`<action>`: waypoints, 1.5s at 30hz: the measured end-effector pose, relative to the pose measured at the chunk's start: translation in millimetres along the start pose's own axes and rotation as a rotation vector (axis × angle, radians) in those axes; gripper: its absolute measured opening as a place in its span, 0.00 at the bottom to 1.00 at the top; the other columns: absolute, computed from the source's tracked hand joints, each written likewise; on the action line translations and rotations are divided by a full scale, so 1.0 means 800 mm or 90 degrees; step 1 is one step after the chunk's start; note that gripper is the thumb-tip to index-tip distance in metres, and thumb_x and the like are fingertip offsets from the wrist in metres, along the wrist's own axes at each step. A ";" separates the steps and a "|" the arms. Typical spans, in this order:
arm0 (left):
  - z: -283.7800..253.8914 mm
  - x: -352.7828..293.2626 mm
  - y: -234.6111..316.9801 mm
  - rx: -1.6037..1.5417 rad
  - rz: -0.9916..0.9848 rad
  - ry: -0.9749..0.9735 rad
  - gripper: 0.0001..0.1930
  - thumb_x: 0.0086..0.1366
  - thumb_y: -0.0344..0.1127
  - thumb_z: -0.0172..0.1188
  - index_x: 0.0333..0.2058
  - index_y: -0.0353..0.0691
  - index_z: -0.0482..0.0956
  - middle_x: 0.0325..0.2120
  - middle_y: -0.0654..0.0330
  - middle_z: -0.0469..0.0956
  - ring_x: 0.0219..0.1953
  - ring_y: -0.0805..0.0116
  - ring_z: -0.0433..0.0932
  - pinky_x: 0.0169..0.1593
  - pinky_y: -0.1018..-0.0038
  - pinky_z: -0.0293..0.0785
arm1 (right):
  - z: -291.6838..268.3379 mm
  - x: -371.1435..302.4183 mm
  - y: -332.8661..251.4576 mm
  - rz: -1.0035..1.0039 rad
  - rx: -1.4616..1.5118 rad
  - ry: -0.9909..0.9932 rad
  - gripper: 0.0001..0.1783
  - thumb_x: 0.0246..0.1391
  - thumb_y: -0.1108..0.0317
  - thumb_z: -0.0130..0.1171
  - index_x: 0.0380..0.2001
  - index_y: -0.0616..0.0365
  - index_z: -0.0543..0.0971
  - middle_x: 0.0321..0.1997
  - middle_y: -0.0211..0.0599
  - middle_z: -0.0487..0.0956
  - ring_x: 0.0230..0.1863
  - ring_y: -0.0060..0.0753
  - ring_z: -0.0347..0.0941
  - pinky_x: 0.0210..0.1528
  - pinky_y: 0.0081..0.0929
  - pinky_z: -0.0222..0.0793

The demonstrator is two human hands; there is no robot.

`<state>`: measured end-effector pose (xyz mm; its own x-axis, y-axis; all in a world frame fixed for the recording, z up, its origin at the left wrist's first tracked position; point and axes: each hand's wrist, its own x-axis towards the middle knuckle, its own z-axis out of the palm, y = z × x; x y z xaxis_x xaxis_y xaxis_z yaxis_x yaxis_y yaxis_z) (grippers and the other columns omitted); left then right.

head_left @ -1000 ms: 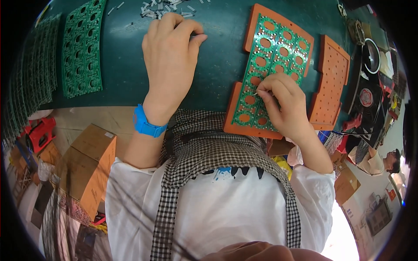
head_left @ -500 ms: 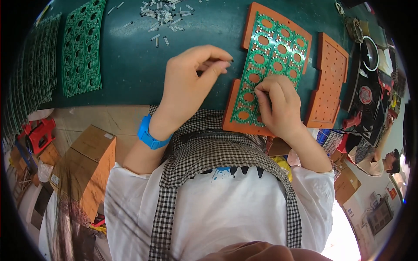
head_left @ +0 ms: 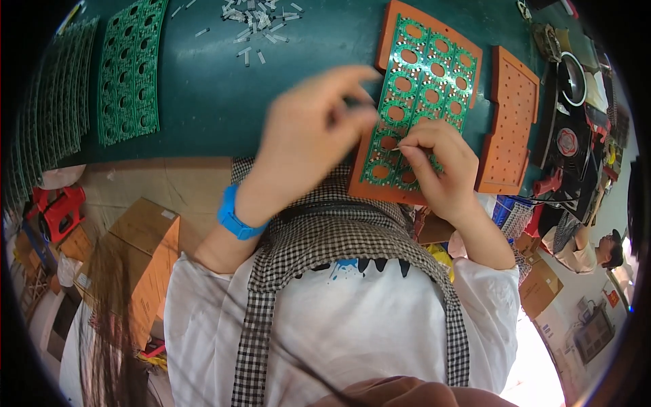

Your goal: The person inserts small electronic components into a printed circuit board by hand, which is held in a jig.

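Note:
A green circuit board panel (head_left: 415, 100) with rows of round holes lies in an orange tray (head_left: 366, 146). Over its lower part, my right hand (head_left: 444, 159) pinches a small, thin, pale piece (head_left: 397, 148) between thumb and forefinger, beside one of the holes. What kind of part it is cannot be made out. Motion smears my left hand (head_left: 315, 119), which hovers left of the panel with its fingertips near the edge; whether it holds anything does not show. A blue band circles the left wrist.
Small clear tube-like parts with dark ends (head_left: 258, 20) lie scattered on the dark green table (head_left: 203, 95). Another circuit panel (head_left: 129, 74) and a row of standing panels (head_left: 51, 102) are at the left. An orange plate with small holes (head_left: 510, 122) lies right. Another person (head_left: 597, 247) is far right.
My left hand has moved right, toward the panel, and is now blurred. The right hand has shifted slightly right and down, and a thin pale piece now shows at its fingertips.

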<state>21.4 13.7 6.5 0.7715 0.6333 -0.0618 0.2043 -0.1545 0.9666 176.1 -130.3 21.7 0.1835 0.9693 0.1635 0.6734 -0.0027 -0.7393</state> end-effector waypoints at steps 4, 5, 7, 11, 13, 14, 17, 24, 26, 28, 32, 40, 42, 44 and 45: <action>-0.054 0.029 -0.039 0.575 0.132 0.381 0.18 0.57 0.40 0.64 0.44 0.40 0.76 0.41 0.50 0.72 0.43 0.49 0.71 0.46 0.58 0.68 | 0.001 -0.012 -0.001 0.012 -0.026 -0.076 0.08 0.46 0.77 0.63 0.31 0.60 0.75 0.33 0.39 0.76 0.35 0.40 0.75 0.35 0.31 0.71; -0.062 0.035 -0.050 0.589 0.138 0.395 0.16 0.57 0.39 0.64 0.42 0.40 0.77 0.39 0.52 0.73 0.42 0.50 0.72 0.45 0.59 0.68 | 0.002 -0.012 -0.001 0.003 -0.033 -0.083 0.07 0.47 0.77 0.62 0.31 0.60 0.75 0.33 0.39 0.75 0.35 0.41 0.74 0.36 0.32 0.71; -0.067 0.038 -0.060 0.603 0.144 0.407 0.14 0.57 0.38 0.64 0.40 0.40 0.78 0.37 0.53 0.74 0.40 0.52 0.73 0.43 0.60 0.69 | 0.004 -0.012 0.001 -0.004 -0.040 -0.091 0.07 0.48 0.77 0.61 0.30 0.60 0.75 0.32 0.39 0.75 0.35 0.41 0.74 0.36 0.32 0.70; -0.066 0.039 -0.057 0.469 0.085 0.335 0.06 0.58 0.33 0.63 0.32 0.38 0.78 0.29 0.57 0.74 0.36 0.56 0.74 0.40 0.63 0.69 | 0.007 -0.011 0.002 -0.011 -0.053 -0.094 0.07 0.48 0.76 0.61 0.31 0.61 0.74 0.33 0.39 0.74 0.35 0.42 0.73 0.36 0.33 0.70; -0.065 0.039 -0.056 0.457 0.079 0.335 0.05 0.58 0.32 0.62 0.30 0.38 0.78 0.27 0.58 0.74 0.35 0.57 0.74 0.39 0.63 0.69 | 0.007 -0.011 0.002 -0.014 -0.064 -0.095 0.07 0.48 0.76 0.61 0.31 0.61 0.74 0.33 0.39 0.74 0.35 0.42 0.73 0.36 0.33 0.70; -0.066 0.039 -0.057 0.462 0.092 0.332 0.04 0.58 0.31 0.62 0.30 0.38 0.78 0.28 0.58 0.75 0.35 0.57 0.73 0.39 0.64 0.69 | 0.007 -0.010 0.002 -0.014 -0.063 -0.099 0.07 0.48 0.76 0.61 0.31 0.60 0.74 0.33 0.39 0.74 0.35 0.42 0.73 0.36 0.33 0.70; -0.067 0.036 -0.057 0.458 0.125 0.346 0.04 0.57 0.30 0.62 0.30 0.38 0.78 0.28 0.58 0.76 0.34 0.57 0.74 0.38 0.64 0.70 | 0.006 -0.006 -0.002 -0.022 -0.071 -0.109 0.07 0.47 0.76 0.62 0.30 0.60 0.74 0.32 0.38 0.74 0.35 0.41 0.73 0.35 0.33 0.70; -0.057 0.034 -0.052 0.345 0.167 0.358 0.06 0.57 0.26 0.61 0.35 0.37 0.79 0.27 0.57 0.79 0.30 0.65 0.78 0.35 0.72 0.74 | 0.017 -0.013 0.003 -0.048 -0.139 -0.066 0.08 0.45 0.75 0.63 0.29 0.58 0.74 0.32 0.36 0.74 0.34 0.38 0.74 0.32 0.31 0.71; -0.050 0.030 -0.047 0.176 0.119 0.327 0.09 0.58 0.24 0.60 0.38 0.37 0.79 0.28 0.58 0.79 0.31 0.67 0.79 0.36 0.74 0.75 | 0.017 -0.019 0.004 -0.093 -0.174 -0.059 0.10 0.43 0.73 0.64 0.30 0.58 0.75 0.31 0.35 0.74 0.33 0.37 0.74 0.31 0.32 0.71; -0.040 0.024 -0.041 0.007 0.072 0.290 0.11 0.58 0.23 0.59 0.42 0.36 0.78 0.30 0.58 0.80 0.32 0.70 0.80 0.38 0.76 0.76 | 0.015 -0.024 0.003 -0.137 -0.210 -0.051 0.11 0.42 0.72 0.66 0.30 0.58 0.75 0.31 0.34 0.74 0.31 0.36 0.74 0.29 0.32 0.71; -0.012 0.013 -0.021 -0.392 -0.111 -0.010 0.17 0.61 0.21 0.58 0.49 0.30 0.72 0.34 0.54 0.80 0.36 0.68 0.81 0.40 0.78 0.76 | 0.007 -0.017 0.001 -0.158 -0.206 -0.032 0.15 0.41 0.68 0.69 0.35 0.58 0.79 0.32 0.34 0.76 0.29 0.34 0.74 0.27 0.28 0.70; 0.024 0.002 0.006 -0.448 -0.164 -0.123 0.21 0.60 0.19 0.56 0.53 0.30 0.68 0.34 0.55 0.80 0.39 0.68 0.82 0.42 0.80 0.77 | -0.004 0.003 -0.007 0.136 0.112 0.083 0.14 0.45 0.78 0.66 0.39 0.61 0.80 0.32 0.37 0.78 0.30 0.26 0.75 0.29 0.19 0.70; 0.029 0.001 0.011 -0.424 -0.173 -0.130 0.21 0.60 0.18 0.56 0.53 0.30 0.68 0.33 0.55 0.80 0.38 0.69 0.82 0.41 0.80 0.77 | -0.005 0.004 0.001 0.074 0.090 0.074 0.12 0.46 0.79 0.65 0.36 0.62 0.80 0.32 0.37 0.78 0.30 0.27 0.75 0.30 0.20 0.71; 0.031 0.001 0.014 -0.401 -0.183 -0.136 0.21 0.60 0.18 0.57 0.52 0.30 0.69 0.33 0.56 0.80 0.37 0.70 0.82 0.41 0.80 0.77 | -0.009 0.000 0.007 0.013 0.069 0.063 0.09 0.46 0.79 0.64 0.34 0.63 0.80 0.32 0.37 0.79 0.31 0.28 0.75 0.32 0.21 0.71; 0.030 0.002 0.014 -0.393 -0.174 -0.158 0.19 0.60 0.19 0.57 0.51 0.30 0.70 0.32 0.57 0.79 0.36 0.71 0.81 0.41 0.80 0.77 | -0.013 -0.003 0.010 0.035 0.076 0.071 0.07 0.46 0.79 0.64 0.32 0.63 0.80 0.32 0.37 0.79 0.32 0.30 0.75 0.34 0.22 0.71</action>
<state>39.3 -5.3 11.4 0.8704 0.3862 -0.3055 0.0883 0.4878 0.8684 188.1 -135.2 22.1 0.3005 0.9350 0.1882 0.5720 -0.0188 -0.8200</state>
